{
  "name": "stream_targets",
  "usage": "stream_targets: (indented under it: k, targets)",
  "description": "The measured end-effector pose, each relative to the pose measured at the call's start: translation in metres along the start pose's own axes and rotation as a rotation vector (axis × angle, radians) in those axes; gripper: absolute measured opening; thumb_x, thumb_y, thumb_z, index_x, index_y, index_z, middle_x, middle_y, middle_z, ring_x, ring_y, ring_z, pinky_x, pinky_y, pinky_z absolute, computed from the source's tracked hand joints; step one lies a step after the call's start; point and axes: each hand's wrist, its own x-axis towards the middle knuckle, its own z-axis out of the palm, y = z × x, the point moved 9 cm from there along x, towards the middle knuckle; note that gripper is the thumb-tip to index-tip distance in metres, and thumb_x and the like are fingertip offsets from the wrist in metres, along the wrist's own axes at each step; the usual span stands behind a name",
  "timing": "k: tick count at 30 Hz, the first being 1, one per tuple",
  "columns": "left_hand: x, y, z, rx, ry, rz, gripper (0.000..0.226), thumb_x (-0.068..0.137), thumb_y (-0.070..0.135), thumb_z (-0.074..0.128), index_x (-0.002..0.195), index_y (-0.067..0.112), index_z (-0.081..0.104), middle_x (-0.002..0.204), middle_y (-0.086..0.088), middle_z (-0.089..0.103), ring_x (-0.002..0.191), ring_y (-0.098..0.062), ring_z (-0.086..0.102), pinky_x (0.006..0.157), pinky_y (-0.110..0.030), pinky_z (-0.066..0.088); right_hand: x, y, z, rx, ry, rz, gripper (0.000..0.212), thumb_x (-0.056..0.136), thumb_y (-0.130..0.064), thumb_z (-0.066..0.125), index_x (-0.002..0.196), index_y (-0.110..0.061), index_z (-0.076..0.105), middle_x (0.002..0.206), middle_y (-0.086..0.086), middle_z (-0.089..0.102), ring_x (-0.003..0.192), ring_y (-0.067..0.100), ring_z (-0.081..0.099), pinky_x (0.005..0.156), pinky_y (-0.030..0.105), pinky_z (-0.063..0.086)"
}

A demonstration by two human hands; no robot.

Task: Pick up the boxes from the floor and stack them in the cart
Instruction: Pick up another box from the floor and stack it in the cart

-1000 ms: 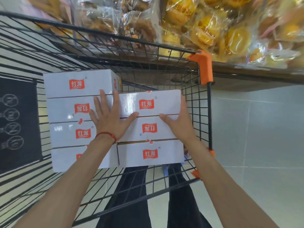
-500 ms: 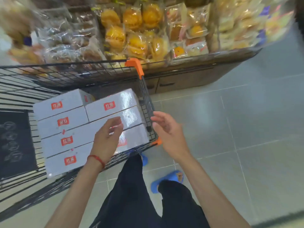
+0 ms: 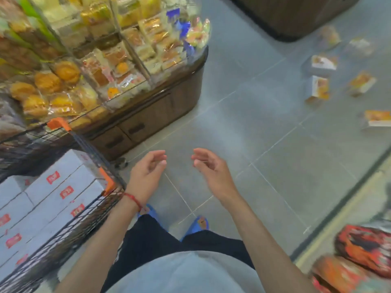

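Note:
Several white boxes with red labels (image 3: 53, 199) lie stacked flat inside the black wire cart (image 3: 99, 157) at the lower left. Several more boxes (image 3: 320, 86) lie scattered on the grey tiled floor at the upper right, blurred, far from both hands. My left hand (image 3: 148, 168) hovers just right of the cart's orange corner, fingers loosely curled, holding nothing. My right hand (image 3: 209, 166) hovers beside it over bare floor, also loosely curled and empty. The two palms face each other.
A wooden display stand (image 3: 160, 111) piled with wrapped bread and cakes rises behind the cart. A dark fixture (image 3: 296, 17) stands at the top right. Orange packets (image 3: 364, 248) fill a shelf at the lower right. My blue-slippered feet (image 3: 196, 225) stand on the tiles.
Both hands have left the stacked boxes in the cart and drawn back, empty. My view has swung right, away from the cart, bringing the scattered floor boxes into sight.

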Motion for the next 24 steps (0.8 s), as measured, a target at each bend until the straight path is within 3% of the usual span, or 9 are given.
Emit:
stream_targets:
  k: [2, 5, 8, 10, 14, 17, 20, 24]
  targets:
    - [0.011, 0.027, 0.039, 0.030, -0.082, 0.038, 0.024, 0.098, 0.007, 0.060, 0.120, 0.019, 0.062, 0.117, -0.004, 0.070, 0.095, 0.008, 0.063, 0.085, -0.004, 0.045, -0.005, 0.004, -0.048, 0.046, 0.097, 0.025, 0.029, 0.099, -0.003, 0.063, 0.122, -0.021, 0.066, 0.109, -0.004, 0.075, 0.105, 0.012, 0.069, 0.099, 0.032, 0.053]
    - [0.030, 0.066, 0.094, 0.043, -0.187, 0.078, 0.025, 0.098, 0.008, 0.060, 0.116, 0.024, 0.062, 0.115, -0.002, 0.070, 0.097, 0.000, 0.064, 0.083, -0.005, 0.045, -0.013, 0.011, -0.114, 0.175, 0.248, 0.082, 0.028, 0.100, -0.003, 0.060, 0.121, -0.020, 0.067, 0.110, -0.002, 0.075, 0.100, 0.011, 0.067, 0.090, 0.022, 0.052]
    - [0.055, 0.105, 0.147, 0.054, -0.278, 0.112, 0.025, 0.098, 0.007, 0.060, 0.115, 0.025, 0.062, 0.113, 0.000, 0.070, 0.090, 0.007, 0.063, 0.083, -0.006, 0.045, -0.014, 0.016, -0.175, 0.305, 0.390, 0.133, 0.026, 0.099, -0.002, 0.059, 0.118, -0.018, 0.067, 0.110, 0.003, 0.074, 0.099, 0.015, 0.066, 0.082, 0.021, 0.051]
    - [0.076, 0.129, 0.183, 0.065, -0.328, 0.136, 0.025, 0.098, 0.006, 0.060, 0.114, 0.025, 0.061, 0.112, -0.001, 0.070, 0.086, 0.011, 0.062, 0.082, -0.005, 0.044, -0.007, 0.016, -0.211, 0.345, 0.458, 0.151, 0.025, 0.099, -0.002, 0.059, 0.115, -0.020, 0.068, 0.107, 0.001, 0.074, 0.098, 0.016, 0.066, 0.086, 0.027, 0.050]
    - [0.127, 0.169, 0.259, 0.092, -0.445, 0.137, 0.025, 0.098, 0.004, 0.058, 0.119, 0.017, 0.062, 0.112, -0.001, 0.068, 0.093, 0.002, 0.063, 0.077, -0.002, 0.044, 0.018, 0.006, -0.282, 0.369, 0.557, 0.152, 0.022, 0.100, -0.007, 0.060, 0.111, -0.024, 0.069, 0.108, 0.001, 0.075, 0.096, 0.015, 0.069, 0.090, 0.032, 0.051]
    - [0.170, 0.203, 0.316, 0.116, -0.525, 0.160, 0.027, 0.098, 0.006, 0.058, 0.123, 0.014, 0.063, 0.111, 0.002, 0.069, 0.089, 0.010, 0.063, 0.077, -0.003, 0.044, 0.039, -0.002, -0.337, 0.392, 0.640, 0.158, 0.021, 0.101, -0.008, 0.060, 0.114, -0.021, 0.070, 0.112, 0.004, 0.076, 0.095, 0.014, 0.070, 0.094, 0.034, 0.053]
    - [0.209, 0.244, 0.366, 0.126, -0.597, 0.183, 0.024, 0.097, 0.007, 0.060, 0.115, 0.022, 0.065, 0.107, 0.006, 0.071, 0.089, 0.013, 0.063, 0.079, -0.006, 0.046, 0.060, -0.008, -0.389, 0.471, 0.719, 0.207, 0.021, 0.102, -0.010, 0.060, 0.119, -0.018, 0.069, 0.114, 0.004, 0.076, 0.096, 0.014, 0.070, 0.097, 0.039, 0.054]
    - [0.257, 0.302, 0.429, 0.167, -0.680, 0.212, 0.025, 0.096, 0.008, 0.062, 0.108, 0.030, 0.064, 0.104, 0.009, 0.071, 0.096, 0.001, 0.065, 0.079, -0.009, 0.047, 0.088, -0.016, -0.454, 0.667, 0.804, 0.229, 0.023, 0.102, -0.013, 0.061, 0.124, -0.014, 0.067, 0.118, 0.007, 0.074, 0.100, 0.018, 0.071, 0.097, 0.044, 0.058]
